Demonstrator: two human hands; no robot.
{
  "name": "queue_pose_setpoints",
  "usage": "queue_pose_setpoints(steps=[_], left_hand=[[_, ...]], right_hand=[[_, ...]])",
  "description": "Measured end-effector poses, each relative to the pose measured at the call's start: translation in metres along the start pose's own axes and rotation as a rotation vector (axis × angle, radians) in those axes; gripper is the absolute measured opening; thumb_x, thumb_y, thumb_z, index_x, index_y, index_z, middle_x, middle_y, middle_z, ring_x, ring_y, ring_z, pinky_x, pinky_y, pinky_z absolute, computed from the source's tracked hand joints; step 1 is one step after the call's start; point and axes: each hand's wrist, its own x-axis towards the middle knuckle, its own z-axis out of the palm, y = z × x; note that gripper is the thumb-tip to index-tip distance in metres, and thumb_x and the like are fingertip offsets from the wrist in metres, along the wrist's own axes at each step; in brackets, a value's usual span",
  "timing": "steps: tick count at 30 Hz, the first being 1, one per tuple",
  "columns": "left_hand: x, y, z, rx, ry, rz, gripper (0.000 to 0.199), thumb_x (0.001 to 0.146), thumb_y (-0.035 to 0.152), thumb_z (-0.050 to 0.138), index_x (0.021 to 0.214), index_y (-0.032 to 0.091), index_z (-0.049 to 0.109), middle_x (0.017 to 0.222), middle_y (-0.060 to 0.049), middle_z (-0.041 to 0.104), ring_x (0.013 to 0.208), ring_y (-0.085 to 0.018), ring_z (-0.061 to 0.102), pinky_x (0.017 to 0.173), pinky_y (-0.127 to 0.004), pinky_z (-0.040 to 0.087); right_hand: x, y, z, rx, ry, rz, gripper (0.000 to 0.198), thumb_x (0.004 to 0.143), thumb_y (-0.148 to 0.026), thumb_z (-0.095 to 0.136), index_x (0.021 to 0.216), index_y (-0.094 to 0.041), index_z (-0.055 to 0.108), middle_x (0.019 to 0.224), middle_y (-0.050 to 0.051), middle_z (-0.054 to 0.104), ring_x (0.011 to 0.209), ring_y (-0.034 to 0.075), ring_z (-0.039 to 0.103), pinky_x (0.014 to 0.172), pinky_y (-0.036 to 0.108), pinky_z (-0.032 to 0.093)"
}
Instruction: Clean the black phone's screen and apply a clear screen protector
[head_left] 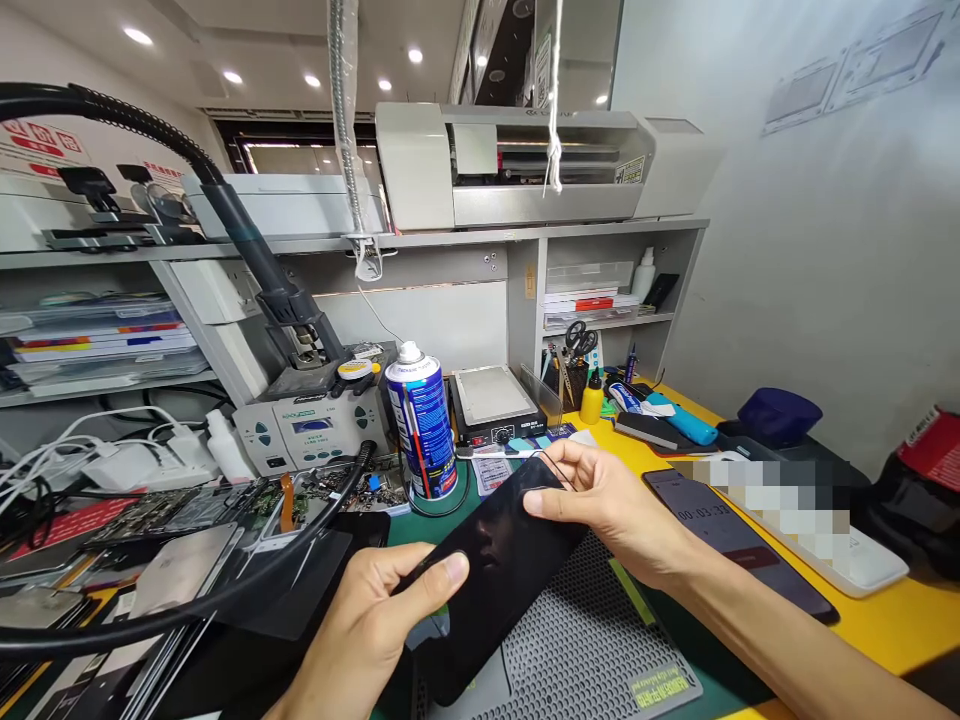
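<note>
Both hands hold a phone point(499, 580), its glossy black screen turned up towards me and tilted. My left hand point(382, 605) grips the lower left edge, the thumb lying on the glass and the fingers hidden beneath. At the upper right end, my right hand point(581, 490) pinches the phone, thumb on the front and fingers behind. Below it lies a grey perforated work mat point(592, 630) on a green surface. A blue spray can point(422, 420) with a white cap stands just beyond the phone.
A soldering station point(311, 425) with a black hose stands at the left, near loose circuit boards point(322, 490). Behind sits a flat heating plate point(495, 400). To the right are a yellow bottle point(592, 400) and another phone point(739, 540) showing a timer.
</note>
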Motion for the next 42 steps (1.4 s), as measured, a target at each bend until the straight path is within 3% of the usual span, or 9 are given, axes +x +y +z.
queue_pose_setpoints(steps=[4, 10, 14, 20, 25, 30, 36, 39, 42], left_hand=[[0.001, -0.002, 0.001, 0.026, 0.027, 0.014, 0.042, 0.081, 0.055, 0.071, 0.066, 0.016, 0.071, 0.073, -0.003, 0.064, 0.074, -0.021, 0.056, 0.07, -0.032, 0.047], [-0.001, 0.001, 0.007, 0.0, 0.062, 0.013, 0.042, 0.081, 0.056, 0.072, 0.066, 0.016, 0.072, 0.067, -0.003, 0.064, 0.071, -0.021, 0.057, 0.067, -0.031, 0.047], [-0.002, 0.004, 0.007, -0.006, 0.106, 0.026, 0.042, 0.077, 0.057, 0.074, 0.06, 0.018, 0.07, 0.062, -0.001, 0.063, 0.07, -0.022, 0.058, 0.067, -0.032, 0.046], [-0.001, 0.005, 0.002, -0.035, 0.04, 0.017, 0.039, 0.079, 0.054, 0.074, 0.065, 0.018, 0.073, 0.067, -0.002, 0.065, 0.07, -0.021, 0.058, 0.069, -0.032, 0.046], [0.0, 0.003, -0.002, -0.048, -0.069, 0.0, 0.036, 0.085, 0.05, 0.071, 0.075, 0.015, 0.072, 0.076, -0.004, 0.064, 0.072, -0.018, 0.054, 0.068, -0.029, 0.044], [0.001, -0.002, -0.003, 0.044, -0.041, 0.016, 0.043, 0.085, 0.051, 0.071, 0.063, 0.015, 0.063, 0.063, 0.002, 0.046, 0.063, -0.013, 0.038, 0.058, -0.025, 0.034], [0.002, -0.005, -0.007, 0.086, -0.094, -0.001, 0.045, 0.089, 0.055, 0.065, 0.068, 0.015, 0.063, 0.068, 0.0, 0.046, 0.066, -0.014, 0.038, 0.06, -0.026, 0.035], [0.001, -0.005, -0.008, 0.081, -0.116, 0.007, 0.045, 0.088, 0.054, 0.066, 0.065, 0.016, 0.056, 0.067, 0.002, 0.042, 0.064, -0.012, 0.035, 0.058, -0.025, 0.031], [0.001, -0.002, -0.008, 0.104, -0.175, -0.005, 0.045, 0.088, 0.054, 0.066, 0.066, 0.016, 0.057, 0.064, 0.003, 0.041, 0.061, -0.012, 0.033, 0.055, -0.025, 0.027]], right_hand=[[0.002, 0.001, 0.0, -0.015, 0.098, -0.005, 0.039, 0.064, -0.04, 0.093, 0.07, -0.018, 0.062, 0.067, -0.003, 0.063, 0.062, 0.011, 0.053, 0.062, 0.026, 0.037], [0.002, -0.002, -0.005, 0.014, 0.067, 0.024, 0.039, 0.071, -0.05, 0.087, 0.065, -0.018, 0.064, 0.067, 0.001, 0.064, 0.064, 0.015, 0.054, 0.063, 0.028, 0.039], [0.003, -0.007, -0.004, 0.068, 0.038, 0.054, 0.046, 0.082, -0.062, 0.073, 0.071, -0.017, 0.068, 0.074, 0.004, 0.068, 0.068, 0.016, 0.059, 0.067, 0.029, 0.045], [0.003, -0.009, -0.006, 0.203, 0.004, 0.103, 0.042, 0.084, -0.059, 0.072, 0.081, -0.017, 0.072, 0.088, 0.007, 0.071, 0.078, 0.017, 0.063, 0.075, 0.029, 0.05], [-0.003, -0.004, -0.003, -0.216, -0.024, -0.094, 0.05, 0.069, -0.043, 0.09, 0.11, -0.023, 0.07, 0.101, 0.002, 0.069, 0.09, 0.019, 0.062, 0.079, 0.029, 0.049], [-0.002, 0.003, -0.003, -0.471, 0.005, -0.114, 0.033, 0.077, -0.05, 0.082, 0.084, -0.02, 0.07, 0.08, 0.001, 0.065, 0.071, 0.016, 0.055, 0.061, 0.028, 0.042], [0.0, -0.002, -0.005, -0.574, -0.017, -0.139, 0.055, 0.092, -0.066, 0.057, 0.064, -0.019, 0.059, 0.058, -0.003, 0.044, 0.054, 0.011, 0.037, 0.052, 0.028, 0.028], [-0.005, -0.006, -0.004, -0.654, -0.031, -0.197, 0.046, 0.088, -0.062, 0.066, 0.072, -0.02, 0.068, 0.07, 0.0, 0.062, 0.066, 0.016, 0.056, 0.062, 0.029, 0.041], [-0.01, -0.006, -0.003, -0.784, -0.109, -0.246, 0.04, 0.072, -0.053, 0.086, 0.101, -0.026, 0.078, 0.103, 0.003, 0.075, 0.097, 0.026, 0.066, 0.087, 0.033, 0.048]])
